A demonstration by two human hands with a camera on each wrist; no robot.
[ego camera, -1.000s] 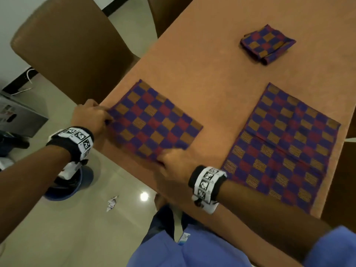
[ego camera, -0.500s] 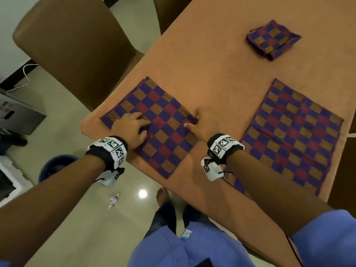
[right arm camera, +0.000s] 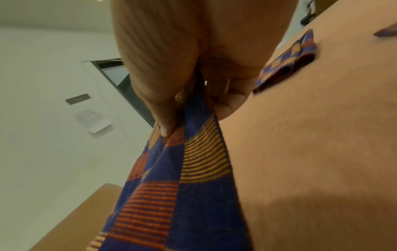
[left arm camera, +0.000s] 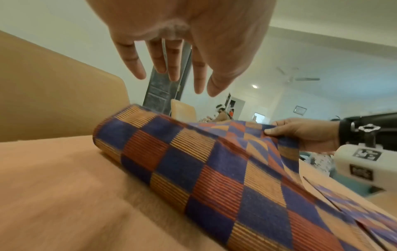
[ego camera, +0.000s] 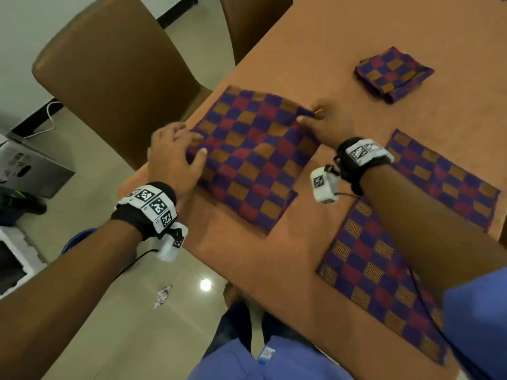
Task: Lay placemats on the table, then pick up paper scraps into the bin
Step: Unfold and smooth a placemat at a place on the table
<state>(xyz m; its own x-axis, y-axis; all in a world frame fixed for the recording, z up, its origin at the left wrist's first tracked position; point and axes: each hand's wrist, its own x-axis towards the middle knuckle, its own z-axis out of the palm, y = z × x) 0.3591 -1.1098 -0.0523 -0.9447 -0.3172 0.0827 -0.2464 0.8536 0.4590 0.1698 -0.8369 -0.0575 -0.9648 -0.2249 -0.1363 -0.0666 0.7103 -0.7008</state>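
Note:
A checked purple, red and gold placemat (ego camera: pixel 255 157) lies half-folded near the table's left corner, its top layer raised and bulging. My right hand (ego camera: pixel 312 116) pinches that layer's far right corner between thumb and fingers (right arm camera: pixel 163 118) and holds it off the table. The left hand (ego camera: pixel 186 144) is at the mat's left edge; in the left wrist view its fingers (left arm camera: pixel 171 68) are straight and hover just above the fold (left arm camera: pixel 193 161). A crumpled paper scrap (ego camera: pixel 163 296) lies on the floor. A blue bin (ego camera: pixel 79 237) shows partly behind my left forearm.
A second placemat (ego camera: pixel 411 229) lies flat at the right under my right forearm. A third one, folded (ego camera: pixel 393 74), sits farther back on the orange table (ego camera: pixel 315 58). A brown chair (ego camera: pixel 118 72) stands at the table's left side. Boxes are on the floor at far left.
Both hands left the mat's top face. The right hand took hold of the far right corner and lifted the top layer; the left hand moved to the left edge.

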